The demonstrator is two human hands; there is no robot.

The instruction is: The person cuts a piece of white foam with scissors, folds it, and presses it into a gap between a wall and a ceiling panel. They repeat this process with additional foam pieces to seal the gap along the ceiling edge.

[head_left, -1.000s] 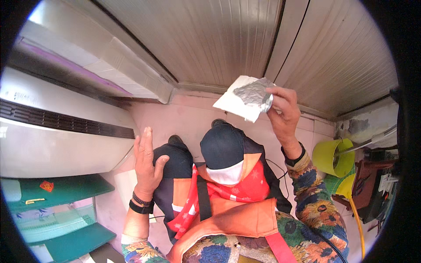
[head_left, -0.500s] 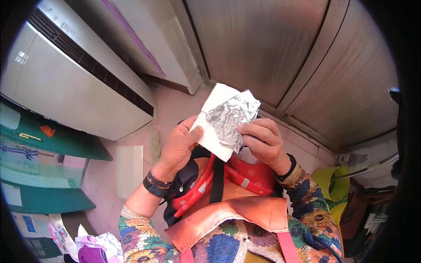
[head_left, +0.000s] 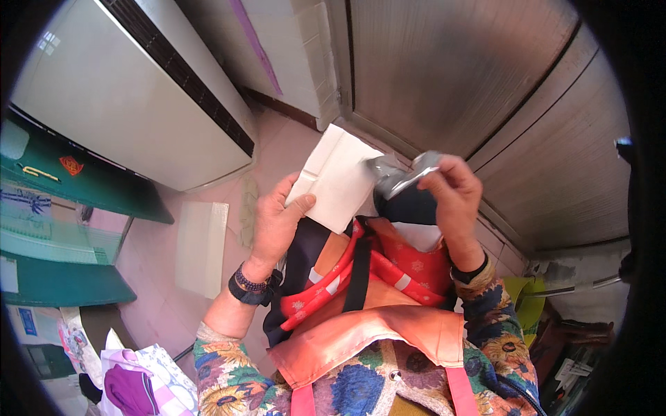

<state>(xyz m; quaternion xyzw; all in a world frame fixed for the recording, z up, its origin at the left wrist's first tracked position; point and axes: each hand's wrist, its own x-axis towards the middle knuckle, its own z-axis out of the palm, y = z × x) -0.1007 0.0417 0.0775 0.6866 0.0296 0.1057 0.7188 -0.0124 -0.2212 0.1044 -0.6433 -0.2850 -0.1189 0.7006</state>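
Observation:
My left hand (head_left: 276,223) pinches the lower left edge of a white folded card or paper (head_left: 338,182), thumb on top, with a crease near its left side. Crumpled silver foil (head_left: 406,179) hangs from the fingertips of my right hand (head_left: 458,201), off the card's right edge. The foil's left end is smeared by motion, so whether it still touches the card cannot be made out. Both hands are held up in front of my red scarf (head_left: 409,267) and orange apron (head_left: 374,333).
A white boxy appliance (head_left: 132,90) stands at the upper left, beside a green and glass shelf unit (head_left: 76,284). Paneled doors (head_left: 451,76) fill the upper right. A pale flat board (head_left: 201,246) lies on the pink tiled floor. Purple and white cloths (head_left: 139,385) are at lower left, a yellow-green container (head_left: 524,298) at right.
My right hand has pulled the foil off the white card and moved right and up with it. The card's bare face now shows; my left hand still grips it.

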